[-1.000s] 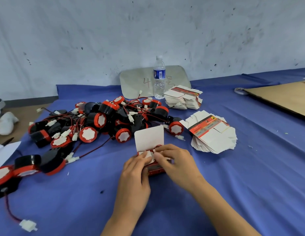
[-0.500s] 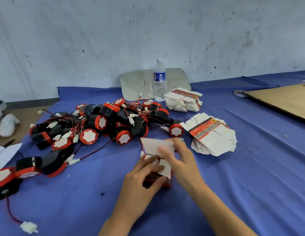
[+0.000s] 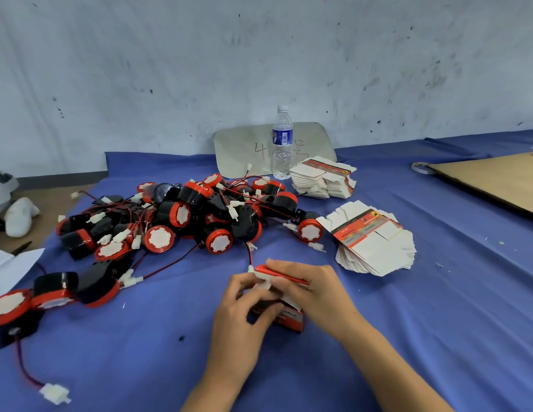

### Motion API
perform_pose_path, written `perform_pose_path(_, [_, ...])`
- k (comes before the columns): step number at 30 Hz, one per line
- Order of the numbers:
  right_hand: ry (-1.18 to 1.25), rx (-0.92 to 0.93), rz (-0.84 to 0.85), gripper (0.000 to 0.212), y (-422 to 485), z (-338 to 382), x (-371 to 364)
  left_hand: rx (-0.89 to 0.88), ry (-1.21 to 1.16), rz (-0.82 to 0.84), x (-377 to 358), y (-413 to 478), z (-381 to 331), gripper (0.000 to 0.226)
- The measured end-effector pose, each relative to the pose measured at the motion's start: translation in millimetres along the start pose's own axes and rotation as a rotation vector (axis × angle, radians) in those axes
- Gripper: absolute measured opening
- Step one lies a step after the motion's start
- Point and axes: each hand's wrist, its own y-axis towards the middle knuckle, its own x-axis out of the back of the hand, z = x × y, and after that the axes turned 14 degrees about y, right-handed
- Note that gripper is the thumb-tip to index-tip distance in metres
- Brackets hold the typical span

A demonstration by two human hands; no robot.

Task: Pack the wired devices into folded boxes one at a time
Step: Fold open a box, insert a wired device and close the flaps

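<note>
Box [image 3: 292, 319], red-and-white, flap down, gripped by left hand [image 3: 240, 319] and right hand [image 3: 314, 289].

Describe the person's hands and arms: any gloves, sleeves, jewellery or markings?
The left hand and right hand are ungloved, with no rings, watch or bands visible. Both forearms are bare to the frame's bottom edge; no sleeve shows.

Matt blue cloth [image 3: 437, 337] covers the surface [image 3: 176, 367]. The wired devices [image 3: 182, 215] at ten o'clock are glossy black and red plastic. The folded box [image 3: 292, 319] at six o'clock and the flat blanks [image 3: 375, 251] at one o'clock are smooth printed card; the bottle [image 3: 282, 147] is clear plastic.
</note>
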Motion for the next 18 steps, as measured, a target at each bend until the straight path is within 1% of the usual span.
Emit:
perform_pose_path(2, [-0.081,0.01,0.057,0.024,-0.5,-2.8,-0.1,0.048,-0.009,-0.046,-0.3,-0.2,0.6,0.034])
perform_pose_path(4, [-0.179,0.02,0.099,0.029,0.2,-4.9,-0.7,0.155,-0.04,-0.072,-0.5,-0.6,1.8,0.04])
perform_pose_path(5, [-0.196,0.032,0.11,0.031,0.3,-5.0,-1.2,0.204,-0.054,-0.076,-0.3,-0.7,2.7,0.042])
perform_pose_path(7, [-0.203,0.046,0.118,0.032,0.7,-4.5,-1.3,0.232,-0.074,-0.077,0.2,-0.6,4.4,0.044])
perform_pose_path(10, [-0.269,0.048,0.147,0.032,0.7,-5.2,-0.9,0.261,-0.135,-0.063,1.0,0.0,4.7,0.046])
perform_pose_path(13, [-0.314,0.09,0.138,0.031,0.7,-4.7,-1.9,0.271,-0.197,0.002,0.9,0.8,5.5,0.045])
perform_pose_path(18, [-0.368,0.104,0.177,0.029,0.1,-4.0,-1.8,0.286,-0.273,0.009,3.1,3.0,2.9,0.032])
